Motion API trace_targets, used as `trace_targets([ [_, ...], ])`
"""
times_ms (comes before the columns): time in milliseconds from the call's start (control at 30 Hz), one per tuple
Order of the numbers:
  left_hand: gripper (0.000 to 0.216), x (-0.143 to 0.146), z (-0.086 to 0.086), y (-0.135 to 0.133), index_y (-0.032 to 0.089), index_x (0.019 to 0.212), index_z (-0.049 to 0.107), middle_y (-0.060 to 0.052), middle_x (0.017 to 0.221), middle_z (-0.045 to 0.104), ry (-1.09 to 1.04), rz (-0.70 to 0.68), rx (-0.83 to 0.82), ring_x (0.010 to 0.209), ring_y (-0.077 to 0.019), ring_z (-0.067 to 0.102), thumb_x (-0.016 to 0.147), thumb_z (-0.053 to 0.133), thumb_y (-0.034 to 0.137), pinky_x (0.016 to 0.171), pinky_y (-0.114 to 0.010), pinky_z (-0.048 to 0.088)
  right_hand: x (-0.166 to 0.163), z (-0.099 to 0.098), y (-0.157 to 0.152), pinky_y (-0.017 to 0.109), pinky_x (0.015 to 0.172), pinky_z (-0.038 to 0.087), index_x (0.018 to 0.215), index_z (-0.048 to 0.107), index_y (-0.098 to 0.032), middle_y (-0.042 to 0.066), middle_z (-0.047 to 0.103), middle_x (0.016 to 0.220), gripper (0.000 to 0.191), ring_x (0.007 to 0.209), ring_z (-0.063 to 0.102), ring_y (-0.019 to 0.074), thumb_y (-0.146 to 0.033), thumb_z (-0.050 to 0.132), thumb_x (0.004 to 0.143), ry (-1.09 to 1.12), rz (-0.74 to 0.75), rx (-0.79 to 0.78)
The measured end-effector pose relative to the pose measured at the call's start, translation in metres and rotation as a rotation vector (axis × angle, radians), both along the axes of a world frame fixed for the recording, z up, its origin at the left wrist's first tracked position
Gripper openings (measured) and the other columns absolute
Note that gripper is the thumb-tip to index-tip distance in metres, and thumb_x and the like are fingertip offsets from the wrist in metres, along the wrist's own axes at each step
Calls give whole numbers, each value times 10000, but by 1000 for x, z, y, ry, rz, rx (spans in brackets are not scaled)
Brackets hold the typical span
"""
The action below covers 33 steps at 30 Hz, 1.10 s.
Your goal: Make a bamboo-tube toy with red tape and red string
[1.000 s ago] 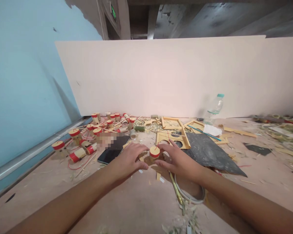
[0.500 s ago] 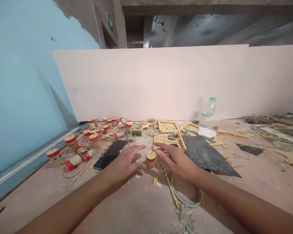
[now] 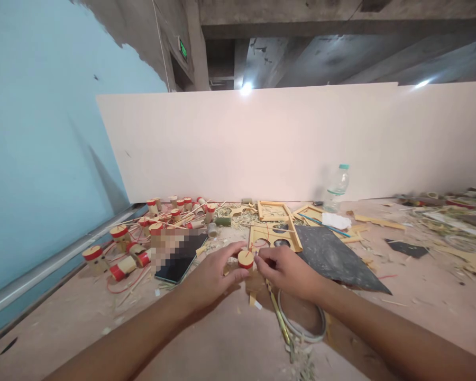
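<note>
A small bamboo drum point(image 3: 245, 259) with a pale top and a red band stands upright in front of me, a red string rising from its top. Around its left side curl the thumb and fingers of my left hand point(image 3: 218, 267), closed on it. Close by the drum's right side, my right hand point(image 3: 287, 267) is pinched shut; what sits between its fingertips is too small to make out. Below that hand lie a yellow patterned rod point(image 3: 280, 315) and a grey ring point(image 3: 323, 323).
Several similar red-banded drums point(image 3: 120, 237) with sticks and strings crowd the left side, beside a dark phone point(image 3: 182, 259). Wooden frames point(image 3: 275, 210), a black sheet point(image 3: 337, 259) and a water bottle point(image 3: 338, 188) are beyond my hands. A white panel point(image 3: 262, 148) closes off the back.
My left thumb and fingers have closed in around the drum. My right hand has gone from stretched fingers to a pinch beside it. The view has tilted up slightly.
</note>
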State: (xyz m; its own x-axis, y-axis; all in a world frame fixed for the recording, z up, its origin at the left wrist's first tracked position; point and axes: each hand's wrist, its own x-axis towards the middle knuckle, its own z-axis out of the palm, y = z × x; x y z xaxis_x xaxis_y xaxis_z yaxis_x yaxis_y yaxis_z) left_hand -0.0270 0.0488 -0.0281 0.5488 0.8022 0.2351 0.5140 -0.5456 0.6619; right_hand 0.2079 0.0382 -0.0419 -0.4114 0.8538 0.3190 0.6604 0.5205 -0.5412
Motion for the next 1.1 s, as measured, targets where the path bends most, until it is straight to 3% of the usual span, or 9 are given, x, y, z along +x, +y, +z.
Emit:
trace_targets([
  [233,485,-9,8,5,222,1387,710,-127,1467,719,45,43,35,1351,-357,664,993,665,502,1152,-465,511,-1,0,-3,275,613,572,869,695,-152,-47,670,745,299,602,643,125,-377,695,1067,-59,50,-61],
  [500,518,-13,8,9,213,1447,655,-161,1512,681,81,177,66,1399,-401,623,971,621,414,1177,-551,483,6,-3,9,307,671,616,1024,727,-148,1,737,903,242,712,706,154,-379,675,1081,-10,-188,-43],
  [867,420,-12,13,10,212,1302,721,-144,1382,758,0,163,45,1249,-371,717,942,686,424,1100,-500,552,8,-2,11,344,737,646,1121,732,-156,32,761,1027,229,814,743,185,-375,677,1080,9,-306,-49],
  [1100,456,-10,6,12,191,1372,681,-143,1419,734,-69,135,12,1256,-336,723,977,666,419,1080,-446,569,6,-3,10,329,713,637,1092,732,-155,24,757,987,228,774,731,171,-375,671,1084,3,-269,-44],
])
